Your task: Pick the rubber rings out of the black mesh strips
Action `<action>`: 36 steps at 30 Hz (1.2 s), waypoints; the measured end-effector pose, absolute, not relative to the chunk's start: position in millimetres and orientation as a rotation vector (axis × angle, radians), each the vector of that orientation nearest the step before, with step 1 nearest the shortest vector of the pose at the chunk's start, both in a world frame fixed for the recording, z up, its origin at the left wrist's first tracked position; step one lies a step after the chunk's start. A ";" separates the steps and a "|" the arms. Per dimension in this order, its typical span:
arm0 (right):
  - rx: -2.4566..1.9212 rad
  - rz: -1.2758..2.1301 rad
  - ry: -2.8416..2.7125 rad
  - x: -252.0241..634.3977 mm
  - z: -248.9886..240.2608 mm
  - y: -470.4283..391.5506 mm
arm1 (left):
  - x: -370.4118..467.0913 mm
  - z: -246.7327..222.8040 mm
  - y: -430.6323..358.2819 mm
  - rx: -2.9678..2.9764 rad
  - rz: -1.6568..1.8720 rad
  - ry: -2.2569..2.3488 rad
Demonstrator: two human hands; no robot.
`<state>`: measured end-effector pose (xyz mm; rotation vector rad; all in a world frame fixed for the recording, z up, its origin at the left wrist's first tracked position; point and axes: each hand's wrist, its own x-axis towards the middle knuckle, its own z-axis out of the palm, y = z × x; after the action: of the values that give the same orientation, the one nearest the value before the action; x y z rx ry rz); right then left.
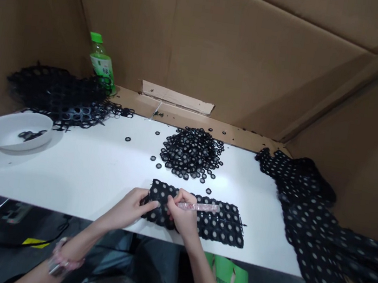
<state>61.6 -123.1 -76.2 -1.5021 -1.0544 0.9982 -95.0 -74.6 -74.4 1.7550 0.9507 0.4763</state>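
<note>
A black rubbery sheet [223, 222] with rows of pale round spots lies near the front edge of the white table. At the sheet's left end, my left hand [135, 206] grips the edge, thumb on top and the other fingers partly hidden. My right hand [183, 210] is closed around a slim, pale pinkish pen-like tool [206, 207] with reddish lettering. Its tip is hidden by my fingers, close above the sheet near my left thumb. Just behind the sheet rises a pile of small black rings [192, 153] with pale centres, and a few lie loose around it.
A white bowl [40, 137] holding a few black pieces stands at the left. Behind it are a heap of black perforated netting [58, 92] and a green bottle [102, 64]. More spotted black sheets [309, 210] hang over the right edge. Cardboard walls [256, 62] enclose the table.
</note>
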 end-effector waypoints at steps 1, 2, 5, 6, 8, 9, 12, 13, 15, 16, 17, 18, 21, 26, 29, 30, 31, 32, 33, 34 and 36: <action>-1.489 1.012 -1.036 61.9 -76.1 -123.0 | -95.0 -74.3 -74.6 1.756 0.469 0.954; -1.477 1.022 -1.019 62.1 -76.2 -122.9 | -95.0 -74.1 -74.8 1.755 0.461 0.956; -1.454 1.032 -0.997 62.3 -77.3 -122.8 | -95.1 -73.0 -75.4 1.749 0.450 0.952; -1.450 1.031 -0.993 62.3 -77.7 -122.7 | -95.2 -72.8 -75.6 1.748 0.448 0.951; -1.446 1.029 -0.987 62.3 -78.2 -122.7 | -95.5 -72.9 -75.4 1.747 0.446 0.954; -1.445 1.030 -0.985 62.4 -78.3 -122.7 | -95.6 -73.1 -75.1 1.747 0.447 0.956; -1.447 1.037 -0.984 62.5 -78.4 -122.9 | -95.6 -73.3 -74.5 1.749 0.452 0.948; -1.455 1.036 -0.993 62.3 -78.3 -123.1 | -95.5 -73.1 -74.6 1.751 0.456 0.944; -1.490 1.009 -1.039 61.2 -78.0 -123.8 | -95.6 -72.0 -75.2 1.763 0.463 0.944; -1.513 0.974 -1.085 60.3 -77.7 -124.1 | -95.8 -71.2 -75.7 1.772 0.468 0.946; -1.536 0.921 -1.146 59.2 -77.1 -124.4 | -96.1 -70.4 -76.3 1.782 0.472 0.944; -1.553 0.854 -1.214 58.0 -76.4 -124.7 | -96.4 -69.5 -76.9 1.791 0.475 0.939; -1.552 0.662 -1.383 55.1 -73.9 -124.6 | -97.3 -67.8 -78.0 1.806 0.483 0.917; -1.484 0.919 -1.158 57.5 -75.5 -122.4 | -98.7 -70.1 -76.2 1.819 0.473 0.932; -1.399 1.072 -0.984 60.3 -78.3 -121.5 | -99.8 -71.7 -73.9 1.838 0.444 0.927; -1.383 1.079 -0.976 60.7 -78.8 -121.4 | -100.0 -72.0 -73.3 1.839 0.437 0.918; -1.379 1.079 -0.979 60.8 -79.0 -121.4 | -100.2 -72.3 -72.8 1.839 0.432 0.912; -1.382 1.079 -0.984 60.5 -78.9 -121.4 | -100.3 -72.6 -72.5 1.839 0.430 0.910; -1.390 1.080 -0.989 60.2 -78.5 -121.4 | -100.2 -73.0 -72.3 1.839 0.431 0.912; -1.398 1.080 -0.991 59.7 -78.0 -121.4 | -100.2 -73.3 -72.2 1.839 0.432 0.918; -1.414 1.080 -0.991 59.0 -76.8 -121.3 | -100.0 -74.1 -72.3 1.835 0.432 0.927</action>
<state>59.0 -121.3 -76.8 -1.4138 -0.9915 1.0805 -100.0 -72.3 -74.1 1.8354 0.9275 0.4320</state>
